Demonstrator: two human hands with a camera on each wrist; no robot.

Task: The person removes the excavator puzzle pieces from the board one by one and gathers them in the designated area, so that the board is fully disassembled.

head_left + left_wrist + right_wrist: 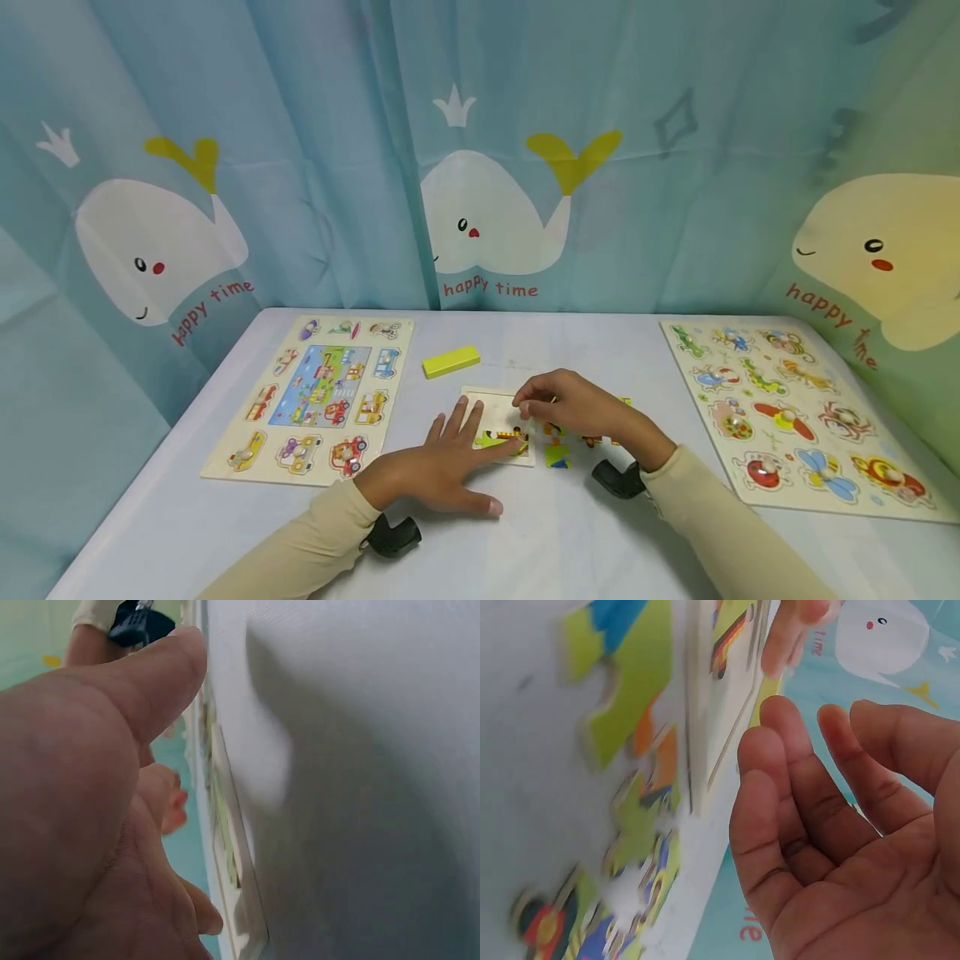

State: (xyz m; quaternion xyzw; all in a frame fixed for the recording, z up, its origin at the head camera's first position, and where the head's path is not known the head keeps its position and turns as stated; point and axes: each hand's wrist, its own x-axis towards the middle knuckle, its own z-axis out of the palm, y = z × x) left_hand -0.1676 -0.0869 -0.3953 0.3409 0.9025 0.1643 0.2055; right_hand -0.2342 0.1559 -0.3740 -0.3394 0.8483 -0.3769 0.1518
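A small wooden puzzle tray (491,403) lies mid-table, with a few joined green and yellow-orange pieces (491,440) along its near side. My left hand (435,467) is spread flat over the tray's left part, its index finger across the fitted pieces. Above the tray's right edge is my right hand (573,407), fingers loosely bent; the right wrist view shows thumb and fingertips apart with nothing between them. Loose jigsaw pieces (557,455) lie right of the tray, some hidden under the right hand. In the right wrist view several colourful pieces (637,682) lie beside the tray rim (699,712).
A yellow block (451,362) lies behind the tray. To the left is a vehicle peg puzzle board (251,450), to the right an insect peg puzzle board (720,442). A blue curtain (495,50) printed with whales hangs behind the white table (570,550).
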